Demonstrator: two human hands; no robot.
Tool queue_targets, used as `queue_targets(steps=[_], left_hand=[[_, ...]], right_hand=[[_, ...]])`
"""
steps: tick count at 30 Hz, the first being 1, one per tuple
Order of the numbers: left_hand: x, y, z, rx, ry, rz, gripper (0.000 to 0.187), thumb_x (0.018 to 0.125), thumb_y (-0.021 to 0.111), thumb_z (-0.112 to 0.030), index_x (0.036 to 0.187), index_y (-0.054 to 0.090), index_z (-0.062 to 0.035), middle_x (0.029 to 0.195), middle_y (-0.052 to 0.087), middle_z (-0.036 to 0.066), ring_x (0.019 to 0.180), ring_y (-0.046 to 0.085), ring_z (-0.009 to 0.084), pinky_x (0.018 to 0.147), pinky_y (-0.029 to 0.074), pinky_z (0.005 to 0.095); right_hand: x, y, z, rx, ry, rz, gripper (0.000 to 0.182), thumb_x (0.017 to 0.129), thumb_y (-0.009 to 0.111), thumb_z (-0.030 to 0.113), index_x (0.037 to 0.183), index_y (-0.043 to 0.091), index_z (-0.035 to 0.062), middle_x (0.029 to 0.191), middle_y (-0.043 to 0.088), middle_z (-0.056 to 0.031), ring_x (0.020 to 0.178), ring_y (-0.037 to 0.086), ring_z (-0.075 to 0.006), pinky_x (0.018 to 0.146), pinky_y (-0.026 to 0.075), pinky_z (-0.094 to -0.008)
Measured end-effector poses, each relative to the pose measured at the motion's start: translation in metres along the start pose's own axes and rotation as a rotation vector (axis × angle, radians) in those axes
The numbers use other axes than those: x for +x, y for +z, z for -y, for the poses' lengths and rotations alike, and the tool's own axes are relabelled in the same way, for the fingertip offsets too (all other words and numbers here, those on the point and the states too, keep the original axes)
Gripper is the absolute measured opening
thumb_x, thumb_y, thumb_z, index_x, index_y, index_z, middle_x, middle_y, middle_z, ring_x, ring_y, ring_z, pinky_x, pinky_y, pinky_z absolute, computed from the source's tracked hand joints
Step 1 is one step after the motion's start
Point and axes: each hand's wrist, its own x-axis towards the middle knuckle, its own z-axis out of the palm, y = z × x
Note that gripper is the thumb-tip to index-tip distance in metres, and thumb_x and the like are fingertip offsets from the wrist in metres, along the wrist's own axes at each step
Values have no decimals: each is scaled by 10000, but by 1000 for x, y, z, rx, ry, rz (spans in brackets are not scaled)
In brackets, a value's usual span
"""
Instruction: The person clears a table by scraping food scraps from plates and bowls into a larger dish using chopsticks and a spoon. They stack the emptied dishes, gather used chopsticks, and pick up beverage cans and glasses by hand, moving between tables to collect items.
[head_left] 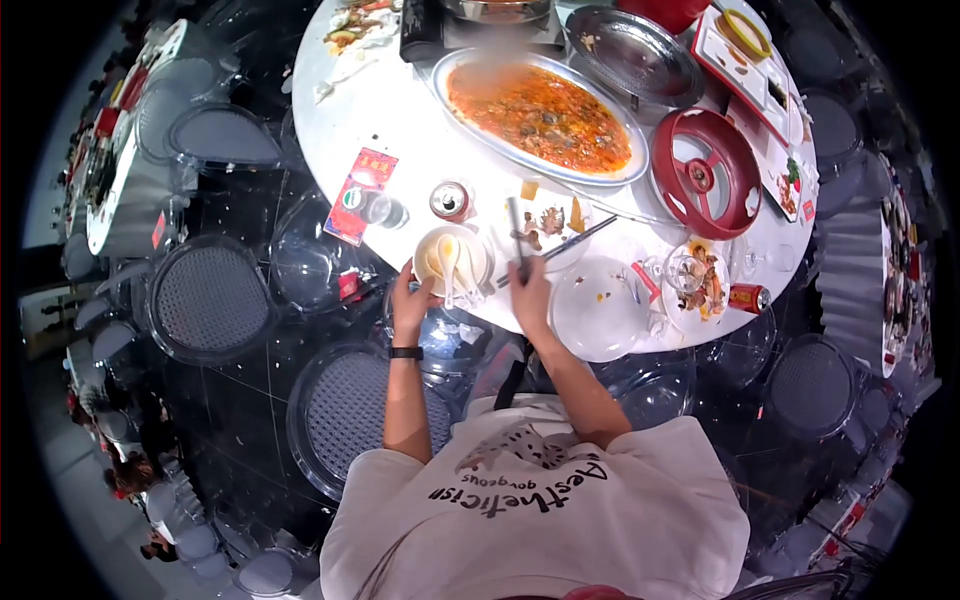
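My left hand (410, 302) grips the near-left side of a pale bowl (425, 250) at the table's edge. White soup spoons (452, 262) lie in that bowl, their handles toward me. To its right, my right hand (530, 295) is closed around a slim grey stick-like thing (516, 228), blurred, perhaps chopsticks. Just past it are a plate of food scraps (552, 222) and dark chopsticks (590, 238) lying across the plate's near side. An opened drink can (450, 200) stands behind the bowl.
A large oval platter of red, oily food (540, 115) fills the table's middle. Around it are a metal pan (635, 55), a red ring-shaped stand (745, 170), a scrap plate (712, 305), a red can (748, 298) and a red card (362, 190). Clear chairs (350, 410) surround the table.
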Motion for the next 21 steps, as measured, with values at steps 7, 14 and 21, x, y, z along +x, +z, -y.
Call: queue_targets(steps=[7,14,21], left_hand=[[-61,50,-69,629,574,-320,199,875,589,-148,984,600,18,775,548,161,655,566,316,594,445,399],[-83,129,56,-96,-78,358,234,915,558,-208,1036,542,-8,855,575,97,718,590,195,649,494,306],[-1,187,83,-342,-96,-134,195,874,621,-131,964,491,-17,870,553,75,688,581,152,599,533,274]], right_hand=[[51,-39,-18,-328,194,-256,587,770,702,352,1028,400,-81,816,620,-270,800,628,-422,743,495,-452],[74,-60,-25,-407,306,-267,455,784,596,414,781,657,-37,830,650,-265,817,627,-431,771,490,-489],[32,-150,8,-545,45,-102,336,840,545,302,824,608,-27,718,628,-250,695,615,-428,664,492,-485]])
